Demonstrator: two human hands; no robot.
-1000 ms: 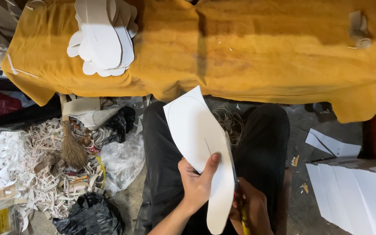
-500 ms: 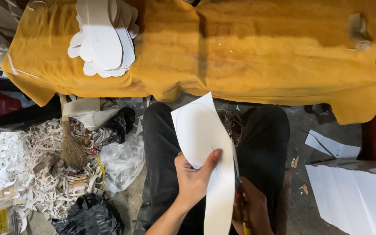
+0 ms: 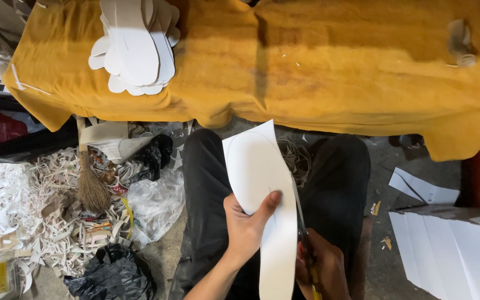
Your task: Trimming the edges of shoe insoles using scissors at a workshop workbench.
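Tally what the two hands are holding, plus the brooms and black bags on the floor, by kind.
White sheet, in left hand: 1
Scissors, in right hand: 1
Broom: 1
Black bags: 2
Total: 5

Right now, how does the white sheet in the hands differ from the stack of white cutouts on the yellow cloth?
The white sheet is a single piece, held up in the left hand over the lap; the stack of cutouts lies flat on the yellow cloth, untouched. The sheet keeps a straight, square top corner, with scissors in the right hand at its edge; the cutouts are rounded all over. Both are white sheet material.
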